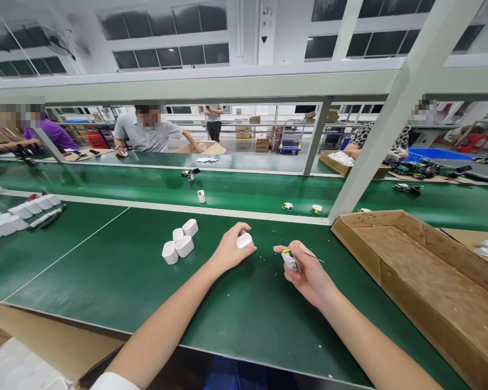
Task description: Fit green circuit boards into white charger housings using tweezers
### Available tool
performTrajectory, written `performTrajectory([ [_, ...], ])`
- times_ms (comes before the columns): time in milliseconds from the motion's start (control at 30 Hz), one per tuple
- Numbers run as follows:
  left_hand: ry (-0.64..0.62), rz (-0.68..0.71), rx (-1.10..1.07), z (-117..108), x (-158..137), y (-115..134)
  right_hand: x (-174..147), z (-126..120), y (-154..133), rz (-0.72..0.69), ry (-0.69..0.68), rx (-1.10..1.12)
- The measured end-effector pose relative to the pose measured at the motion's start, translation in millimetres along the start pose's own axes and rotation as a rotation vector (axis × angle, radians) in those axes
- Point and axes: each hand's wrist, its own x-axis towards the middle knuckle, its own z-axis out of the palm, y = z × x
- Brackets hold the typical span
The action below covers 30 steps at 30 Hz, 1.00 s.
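Curled around a white plastic housing [244, 241], my left hand [231, 246] is just above the green table [236, 314]. To its right, my right hand [307, 271] is closed on a small white part with a yellow piece [289, 260], and a thin dark rod or wire sticks out past the fingers. A gap separates the two hands. Left of my left hand stand several white housings [184, 246] in a tight cluster. Small white crumbs dot the table between and around my hands.
A shallow cardboard tray [374, 260] lies along the right. Beyond the table runs a green conveyor belt [244, 189] with small assemblies [287, 206] and a white housing [201, 196]. White housings [8, 222] line the far left. A slanted metal post [374, 146] rises at right. Co-workers sit across.
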Motion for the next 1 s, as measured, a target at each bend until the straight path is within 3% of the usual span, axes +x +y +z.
performTrajectory([
  [100, 0.016, 0.078, -0.089, 4.8, -3.4, 3.5, -0.6, -1.2, 0.1, -0.014, 0.024, -0.010],
  [167, 0.023, 0.052, -0.168, 4.9, -4.5, 4.7, -0.6, -1.9, -0.2, -0.019, 0.038, -0.006],
  [267, -0.008, -0.088, -0.350, 5.8, -5.8, 6.2, 0.6, -2.9, -1.3, -0.028, 0.084, 0.021],
  [400, -0.149, -0.347, -0.680, 11.5, -7.9, 10.7, 2.9, -4.6, -3.0, -0.058, 0.136, 0.048],
  [533, -0.172, -0.359, -0.740, 18.0, -9.8, 10.9, 4.0, -6.2, -1.6, -0.096, 0.131, 0.000],
  [700, -0.067, -0.173, -0.529, 21.0, -10.1, -0.8, 9.1, -12.3, 8.7, -0.094, 0.106, -0.285],
  [800, 0.004, -0.073, -0.482, 21.1, -9.5, -3.0, 17.0, -20.7, 16.5, -0.170, 0.096, -0.548],
  [1000, -0.187, -0.244, -0.973, 17.2, -7.9, 7.7, 26.0, -32.3, 19.6, -0.366, 0.037, -0.991],
])
